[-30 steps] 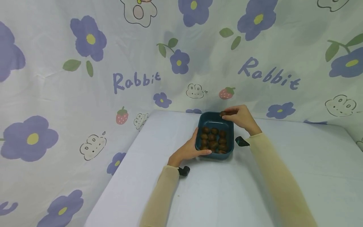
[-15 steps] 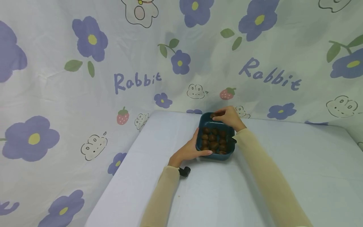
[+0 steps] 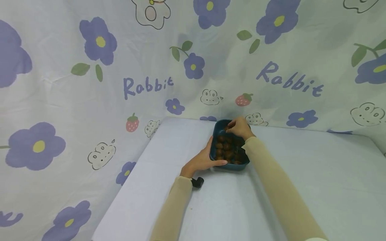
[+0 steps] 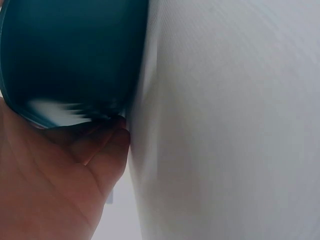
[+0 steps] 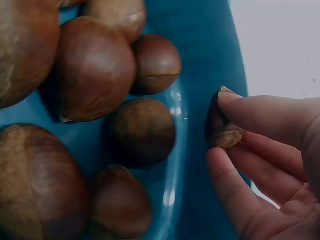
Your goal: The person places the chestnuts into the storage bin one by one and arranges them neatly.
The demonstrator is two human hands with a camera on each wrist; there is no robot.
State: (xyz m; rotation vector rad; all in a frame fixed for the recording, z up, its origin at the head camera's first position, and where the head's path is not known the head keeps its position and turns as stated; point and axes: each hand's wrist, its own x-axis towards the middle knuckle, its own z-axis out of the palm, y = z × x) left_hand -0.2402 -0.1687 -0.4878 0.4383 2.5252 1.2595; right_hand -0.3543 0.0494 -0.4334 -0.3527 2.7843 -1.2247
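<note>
A dark blue-green plastic box (image 3: 237, 167) stands on the table, with several brown chestnuts (image 3: 228, 154) gathered in its near part. My left hand (image 3: 200, 160) grips the box at its near left corner, thumb along the front and fingers against the left side. In the left wrist view, curled fingers (image 4: 107, 155) press on the box's outer wall (image 4: 75, 55). At the back end of the box, my right hand (image 3: 239, 128) pinches one small chestnut (image 5: 216, 125) between thumb and fingertips. That chestnut hangs beside the other chestnuts (image 5: 97, 67) and overlaps the box's inner wall.
A white cloth covers the table (image 3: 301, 174). Behind and to the left hangs a patterned curtain (image 3: 105, 127) with flowers and the word Rabbit. The box stands near the table's back edge. A black wrist camera (image 3: 197, 182) sits at the left cuff.
My right hand has moved left from the back right corner and then lower into the back of the box, still pinching the chestnut. My left hand keeps its hold on the box.
</note>
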